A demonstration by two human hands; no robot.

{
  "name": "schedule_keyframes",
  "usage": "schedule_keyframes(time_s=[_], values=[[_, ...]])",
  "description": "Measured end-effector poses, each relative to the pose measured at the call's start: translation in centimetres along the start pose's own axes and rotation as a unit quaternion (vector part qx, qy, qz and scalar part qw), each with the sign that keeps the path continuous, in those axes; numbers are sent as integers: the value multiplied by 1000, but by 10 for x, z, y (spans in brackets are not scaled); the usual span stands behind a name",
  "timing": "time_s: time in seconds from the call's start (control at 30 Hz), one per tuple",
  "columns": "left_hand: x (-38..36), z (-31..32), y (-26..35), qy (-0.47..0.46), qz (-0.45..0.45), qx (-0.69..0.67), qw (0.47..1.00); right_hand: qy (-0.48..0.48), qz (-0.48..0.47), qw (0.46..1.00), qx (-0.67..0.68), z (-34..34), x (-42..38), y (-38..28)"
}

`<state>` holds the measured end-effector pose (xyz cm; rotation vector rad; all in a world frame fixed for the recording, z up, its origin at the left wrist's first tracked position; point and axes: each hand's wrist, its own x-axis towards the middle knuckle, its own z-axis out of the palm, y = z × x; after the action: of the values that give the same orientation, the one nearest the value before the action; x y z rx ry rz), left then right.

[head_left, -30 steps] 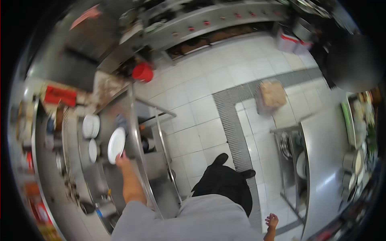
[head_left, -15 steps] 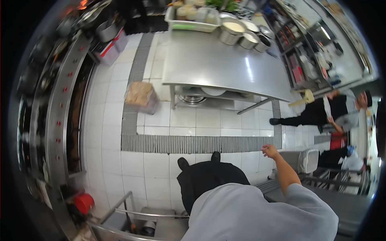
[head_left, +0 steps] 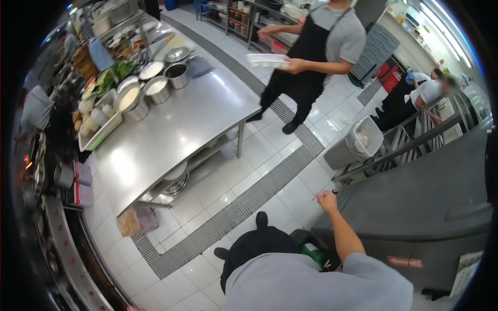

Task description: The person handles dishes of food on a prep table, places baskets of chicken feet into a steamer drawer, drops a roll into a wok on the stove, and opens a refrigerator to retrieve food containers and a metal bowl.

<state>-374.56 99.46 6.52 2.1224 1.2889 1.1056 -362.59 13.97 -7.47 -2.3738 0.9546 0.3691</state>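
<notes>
My right hand [head_left: 327, 201] is held out in front of my body with its fingers curled in. I see nothing in it, and it touches nothing. Below and beyond it lies the grey metal counter [head_left: 430, 192], with a grey bin [head_left: 340, 155] lined with a clear bag a little farther off. At the bottom left edge a small skin-coloured patch may be part of my left hand; its fingers do not show.
A steel table [head_left: 207, 114] carries metal pots [head_left: 156, 90] and a white basket [head_left: 106, 132]. Beyond its right end a person in a black apron [head_left: 311, 46] holds a white foam container [head_left: 267, 60]. A box [head_left: 137, 220] stands on the tiles. Other people are at work at the right and far left.
My view has swung to the right, so the table now lies at the left. The person with the white container appears upright and nearer. My right hand stays out, fingers curled.
</notes>
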Motion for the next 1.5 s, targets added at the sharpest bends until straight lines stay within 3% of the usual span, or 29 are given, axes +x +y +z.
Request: schedule_keyframes(time_s=[0.03, 0.07, 0.1, 0.17, 0.23, 0.33, 0.43, 0.53, 0.63, 0.7, 0.77, 0.83, 0.87, 0.93, 0.97, 1.03, 1.07, 1.1, 1.13, 1.17, 1.23, 1.27, 1.4, 1.47, 1.5], values=[[4, 67, 21, -142, -59, -134, 979, 62, 21, 997, -31, -11, 4, 16], [-14, 110, 37, -231, -121, -178, 949, 124, 39, 990, -61, -18, 10, 29], [-36, 155, 83, -280, -69, -198, 937, 121, 39, 990, -58, -26, 14, 38], [-103, 218, 208, -356, -28, -255, 899, 214, 14, 965, 152, -40, 19, 56], [-156, 285, 270, -460, 46, -273, 844, 193, 38, 968, 158, -53, 30, 75], [-258, 310, 385, -575, 120, -287, 757, 180, 78, 970, 144, -71, 36, 104], [-336, 334, 437, -677, 146, -275, 667, 209, 114, 958, 158, -71, 47, 138], [-402, 344, 476, -757, 183, -220, 587, 173, 190, 955, 149, -44, 49, 191], [-456, 354, 523, -807, 163, -217, 524, 114, 245, 950, 156, 18, 37, 253], [-492, 367, 566, -854, 140, -212, 454, 85, 368, 879, 292, 61, 18, 269], [-530, 383, 614, -877, 151, -187, 416, -210, 351, 907, 101, 17, 13, 213], [-575, 407, 660, -895, 172, -183, 368, -12, 322, 909, 264, 81, -16, 234], [-599, 419, 688, -901, 212, -189, 328, 2, 338, 900, 275, 67, -20, 211], [-644, 436, 745, -900, 272, -206, 272, 57, 428, 817, 382, 46, -18, 161], [-662, 433, 782, -892, 304, -211, 260, 63, 434, 810, 390, 50, -10, 156], [-702, 439, 842, -888, 312, -242, 236, 86, 509, 736, 438, 77, -6, 150], [-724, 443, 863, -888, 311, -242, 237, 0, 382, 848, 366, 140, -9, 198], [-745, 449, 884, -892, 291, -265, 224, -44, 237, 928, 285, 191, -9, 237], [-763, 456, 903, -893, 269, -289, 217, -109, 340, 787, 504, 171, 11, 238], [-778, 464, 918, -887, 267, -294, 237, -174, 419, 582, 675, 139, 24, 219], [-810, 479, 942, -888, 279, -291, 222, -163, 537, 633, 534, 71, 71, 181], [-822, 487, 953, -889, 280, -279, 231, -178, 524, 655, 515, 44, 116, 199], [-851, 526, 985, -902, 218, -231, 291, -215, 588, 651, 429, -7, 245, 258], [-850, 547, 1017, -888, 195, -250, 334, -143, 470, 784, 379, -133, 338, 253], [-847, 558, 1031, -881, 181, -259, 353, -142, 369, 878, 268, -152, 412, 272]])
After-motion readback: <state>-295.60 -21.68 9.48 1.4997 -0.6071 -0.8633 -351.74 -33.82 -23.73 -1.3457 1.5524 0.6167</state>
